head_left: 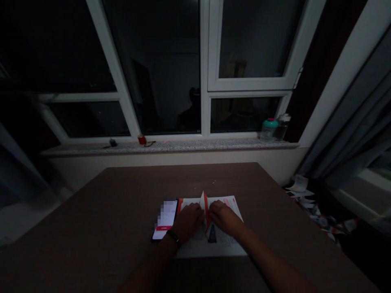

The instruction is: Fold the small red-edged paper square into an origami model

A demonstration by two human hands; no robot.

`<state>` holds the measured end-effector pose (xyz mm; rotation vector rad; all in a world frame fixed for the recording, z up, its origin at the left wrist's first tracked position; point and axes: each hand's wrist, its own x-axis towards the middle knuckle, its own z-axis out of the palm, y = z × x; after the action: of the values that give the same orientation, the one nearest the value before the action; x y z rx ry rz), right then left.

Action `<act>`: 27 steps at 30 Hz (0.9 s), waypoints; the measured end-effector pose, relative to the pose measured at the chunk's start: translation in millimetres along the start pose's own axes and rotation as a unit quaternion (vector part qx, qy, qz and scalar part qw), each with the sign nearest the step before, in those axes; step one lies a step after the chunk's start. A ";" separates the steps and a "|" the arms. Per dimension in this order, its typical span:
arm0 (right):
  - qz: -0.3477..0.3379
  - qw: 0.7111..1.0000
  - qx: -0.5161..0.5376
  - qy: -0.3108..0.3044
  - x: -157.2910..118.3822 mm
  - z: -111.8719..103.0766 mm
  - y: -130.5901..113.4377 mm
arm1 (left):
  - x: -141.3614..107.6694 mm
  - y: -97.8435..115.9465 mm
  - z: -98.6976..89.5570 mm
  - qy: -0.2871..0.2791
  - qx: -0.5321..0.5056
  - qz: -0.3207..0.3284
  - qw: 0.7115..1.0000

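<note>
Printed sheets [195,248] with text and pictures lie on the brown table. Between my hands a folded red and white paper [204,201] stands up in a narrow point above them. My left hand [190,219], with a dark band at the wrist, has its fingers bent together at the folded paper's left side. On the right side, my right hand [224,217] has its fingers closed at the paper's edge. Both sets of fingertips partly hide the fold. A phone [166,217] with a lit screen lies left of the sheets, close to my left hand.
Beyond the table [131,191] is a stone windowsill [189,145] holding a small red object [142,139], a dark object [113,142], a teal-lidded bottle [269,129] and a clear bottle [282,127]. Papers [320,217] lie in a heap right of the table.
</note>
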<state>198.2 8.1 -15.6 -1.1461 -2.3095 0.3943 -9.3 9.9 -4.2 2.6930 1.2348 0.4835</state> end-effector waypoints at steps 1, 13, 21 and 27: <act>0.005 1.000 0.001 0.002 0.2 1.0 -0.3 | 1.0 0.9 1.2 0.007 -0.003 -0.013 1.000; 0.013 0.999 0.021 0.021 -4.6 6.1 -2.0 | -2.7 -0.8 3.2 0.025 -0.039 -0.028 0.999; 0.028 0.999 0.018 0.005 -6.7 3.7 -8.7 | -5.9 3.8 -2.5 0.009 -0.021 -0.021 1.000; 0.029 1.000 0.013 -0.001 -8.0 1.9 -10.6 | -6.9 4.0 -4.8 -0.005 -0.018 -0.021 1.000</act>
<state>194.2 -4.8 -14.7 -1.2030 -2.2710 0.4449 -12.3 2.1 -0.2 2.6314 1.2657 0.4811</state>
